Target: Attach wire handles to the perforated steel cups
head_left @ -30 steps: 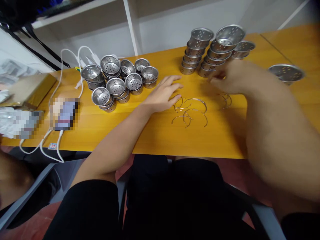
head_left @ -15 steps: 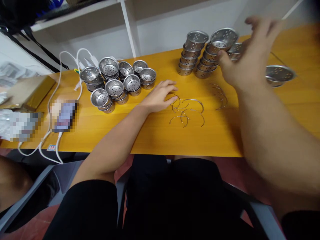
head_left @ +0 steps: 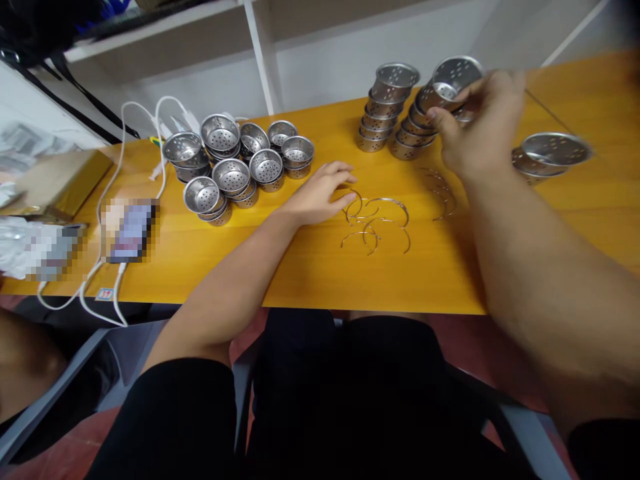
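Note:
My right hand (head_left: 483, 133) has its thumb and fingers on the rim and side of a perforated metal cup (head_left: 453, 72), the top one of a leaning stack at the back right. A second stack of perforated cups (head_left: 385, 110) stands just left of it. My left hand (head_left: 320, 190) lies on the tabletop with its fingers loosely stretched, holding nothing. Near its fingertips several thin curved metal wires (head_left: 387, 200) are spread out. More curved wires (head_left: 440, 193) lie below my right hand.
Several short stacks of perforated cups (head_left: 233, 177) stand left of my left hand. Other cups (head_left: 555, 150) are to the right of my right wrist. A phone (head_left: 133, 233), white cables (head_left: 119, 133) and a cardboard box (head_left: 65, 183) occupy the left of the yellow table (head_left: 320, 280).
My right hand has come down and closed on the top cup, which has shifted slightly right, tilting its stack. My left hand stays in place.

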The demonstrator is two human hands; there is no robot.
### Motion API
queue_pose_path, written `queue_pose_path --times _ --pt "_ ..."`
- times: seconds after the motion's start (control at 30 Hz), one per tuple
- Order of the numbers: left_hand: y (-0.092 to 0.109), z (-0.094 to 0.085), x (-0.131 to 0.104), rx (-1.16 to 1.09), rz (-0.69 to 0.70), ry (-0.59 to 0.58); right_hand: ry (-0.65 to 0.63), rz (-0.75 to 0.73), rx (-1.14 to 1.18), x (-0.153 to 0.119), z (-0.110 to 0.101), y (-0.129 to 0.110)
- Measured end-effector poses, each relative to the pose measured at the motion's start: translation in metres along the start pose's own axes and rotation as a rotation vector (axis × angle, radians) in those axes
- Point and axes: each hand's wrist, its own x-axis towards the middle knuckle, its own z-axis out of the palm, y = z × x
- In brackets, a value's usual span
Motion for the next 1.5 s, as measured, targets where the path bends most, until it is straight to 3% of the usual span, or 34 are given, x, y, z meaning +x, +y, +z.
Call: queue_pose_path --times 0.17,0.33,0.43,0.53,0.6,0.73,0.9,1.03,1.2,1.27,1.43,1.5 --pt "0.000 -0.001 -0.001 0.004 -0.004 -0.010 0.093 0.059 0.017 -0.005 -0.005 -0.005" --pt "-0.008 0.004 0.001 -0.032 -0.002 0.049 0.417 0.243 0.051 -0.012 -0.016 -0.020" --pt "-0.014 0.011 0.003 -0.106 -0.036 0.154 0.412 0.199 0.043 -0.014 -0.018 -0.034" --pt "-0.015 0.015 0.006 -0.150 -0.058 0.232 0.305 -0.010 0.195 -0.016 -0.013 -0.047" --pt "-0.013 0.015 0.006 -0.132 -0.064 0.252 0.123 -0.129 0.303 -0.018 -0.009 -0.057" --pt "-0.013 0.013 0.006 -0.085 -0.074 0.238 -0.212 -0.197 0.437 -0.024 -0.002 -0.069" --pt "-0.025 0.018 0.008 -0.131 -0.081 0.242 -0.248 -0.184 0.574 -0.025 -0.003 -0.061" --pt "-0.030 0.017 0.008 -0.062 -0.110 0.302 -0.245 -0.087 0.400 -0.020 -0.017 -0.050" --pt "-0.031 0.013 0.006 -0.078 -0.139 0.361 -0.639 0.069 0.100 -0.015 -0.031 -0.044" --pt "-0.032 0.013 0.005 -0.063 -0.139 0.352 -0.711 0.095 0.046 -0.014 -0.031 -0.043" --pt "-0.030 0.015 0.004 0.011 -0.120 0.321 -0.734 0.035 -0.072 -0.013 -0.017 -0.041" --pt "-0.029 0.016 0.004 0.018 -0.110 0.321 -0.655 0.005 -0.024 -0.013 -0.011 -0.038"
